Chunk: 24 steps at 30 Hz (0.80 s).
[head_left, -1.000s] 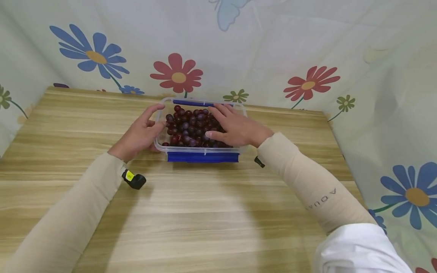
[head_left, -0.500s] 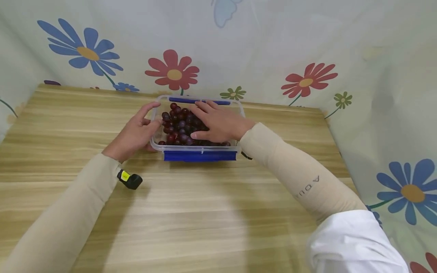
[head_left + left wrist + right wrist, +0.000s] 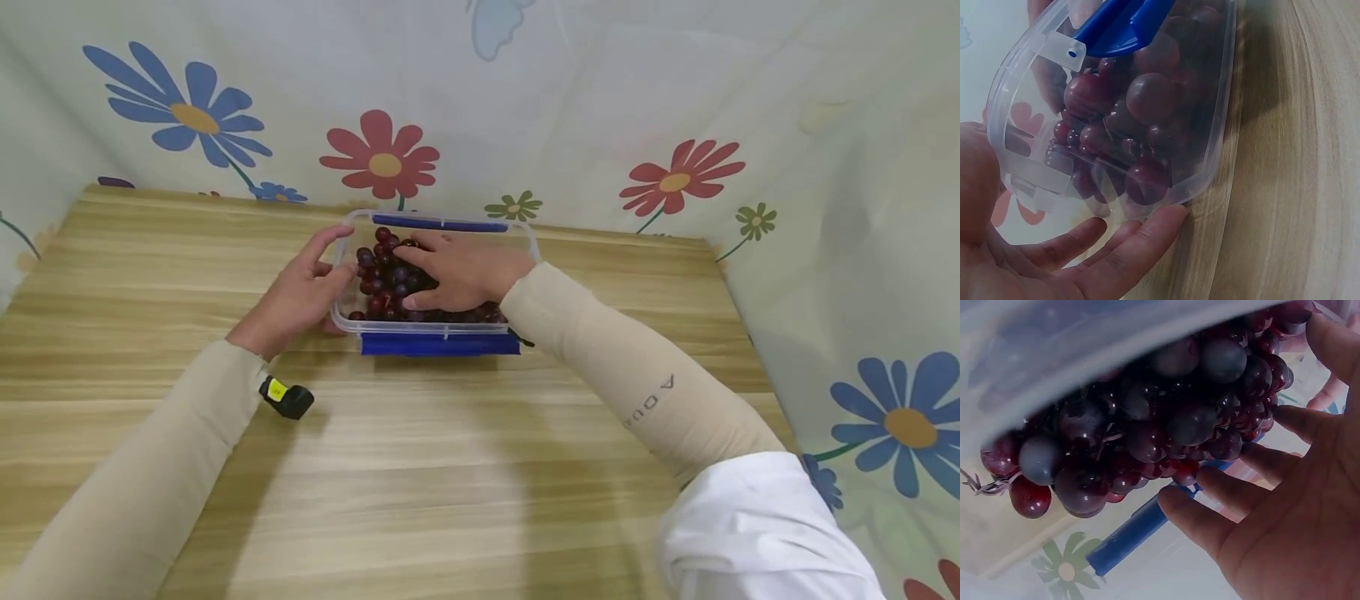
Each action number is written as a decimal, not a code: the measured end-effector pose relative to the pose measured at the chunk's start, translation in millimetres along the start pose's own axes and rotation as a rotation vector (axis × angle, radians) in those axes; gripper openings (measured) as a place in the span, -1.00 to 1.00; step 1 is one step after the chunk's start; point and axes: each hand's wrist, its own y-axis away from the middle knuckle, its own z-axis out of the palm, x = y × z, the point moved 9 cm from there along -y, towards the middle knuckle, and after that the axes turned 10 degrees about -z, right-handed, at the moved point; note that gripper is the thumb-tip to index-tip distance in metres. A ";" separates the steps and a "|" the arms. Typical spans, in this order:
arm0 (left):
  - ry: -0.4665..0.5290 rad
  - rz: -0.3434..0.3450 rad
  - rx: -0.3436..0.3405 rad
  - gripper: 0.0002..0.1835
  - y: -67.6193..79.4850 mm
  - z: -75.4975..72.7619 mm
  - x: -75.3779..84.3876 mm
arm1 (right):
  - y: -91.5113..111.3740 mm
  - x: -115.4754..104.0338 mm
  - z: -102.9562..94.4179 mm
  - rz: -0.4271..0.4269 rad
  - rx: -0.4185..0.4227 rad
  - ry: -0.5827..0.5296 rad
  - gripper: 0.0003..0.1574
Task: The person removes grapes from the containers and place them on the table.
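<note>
A bunch of dark red and purple grapes (image 3: 378,279) lies in a clear plastic food container (image 3: 536,254) with blue clip flaps (image 3: 441,343). My left hand (image 3: 288,304) grips the container's left end, its thumb over the rim. In the left wrist view, its other fingers (image 3: 1129,259) touch the lower end wall. From above, my right hand (image 3: 461,273) reaches inside, spread across the grapes. Its outstretched fingers (image 3: 1232,487) touch the bunch in the right wrist view. The hand hides much of the bunch in the head view.
The container stands near the back edge of a wood-grain table (image 3: 420,467). A flower-printed curtain (image 3: 570,108) hangs behind and on both sides. A black strap device (image 3: 288,398) sits on the left wrist.
My right hand has moved left over the grapes, its fingers lower among them. The left hand keeps its place on the container. The head view has shifted slightly.
</note>
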 end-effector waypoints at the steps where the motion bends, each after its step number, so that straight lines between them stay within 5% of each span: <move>1: -0.004 0.003 0.000 -0.35 0.0 0.0 0.0 | -1.2 0.1 0.3 0.003 -0.004 -0.004 0.08; 9: -0.001 0.001 -0.013 -0.35 0.9 1.6 -0.1 | -11.3 -1.6 -3.2 0.009 -0.008 -0.047 0.04; 17: -0.002 0.002 -0.012 -0.35 1.6 2.4 -0.4 | -17.9 0.2 -7.4 -0.070 0.015 -0.122 -0.08; 24: -0.004 -0.002 -0.005 -0.35 2.4 1.5 -1.1 | -19.4 4.3 -9.9 -0.078 0.028 -0.101 0.11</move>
